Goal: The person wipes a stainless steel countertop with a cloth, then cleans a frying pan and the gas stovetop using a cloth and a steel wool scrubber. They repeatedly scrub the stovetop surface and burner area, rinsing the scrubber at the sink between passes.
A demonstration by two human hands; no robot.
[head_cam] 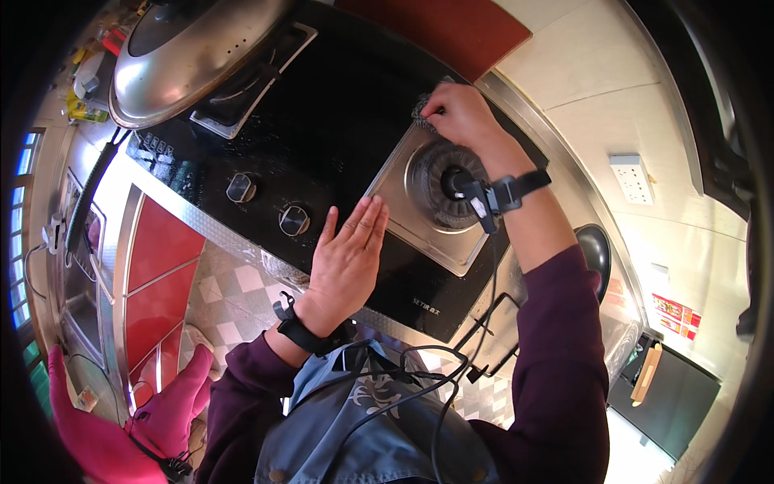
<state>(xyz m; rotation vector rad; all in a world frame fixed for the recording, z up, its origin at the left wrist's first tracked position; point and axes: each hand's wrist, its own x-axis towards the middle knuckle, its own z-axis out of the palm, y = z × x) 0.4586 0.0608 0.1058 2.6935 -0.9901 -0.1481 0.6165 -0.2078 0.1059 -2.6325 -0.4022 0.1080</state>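
Observation:
My right hand (456, 118) is closed on a steel wool scrubber (421, 111), which touches the black glass cooktop (326, 91) at the far corner of the right burner's metal tray (402, 199). A wrist strap with a small device and cable hangs over the burner (444, 184) and hides part of it. My left hand (351, 254) lies flat, fingers extended, its fingertips at the tray's near left edge; it holds nothing. Two control knobs (294, 220) are to its left. Wet spots and droplets show on the glass.
A wok with a domed metal lid (175, 66) stands at the upper left, its handle (97, 187) reaching over the counter. A pot rack (502, 320) is at the near right, a black pan (594, 257) beyond it. Loose cables cross my apron. Another person in pink sleeves is at the lower left.

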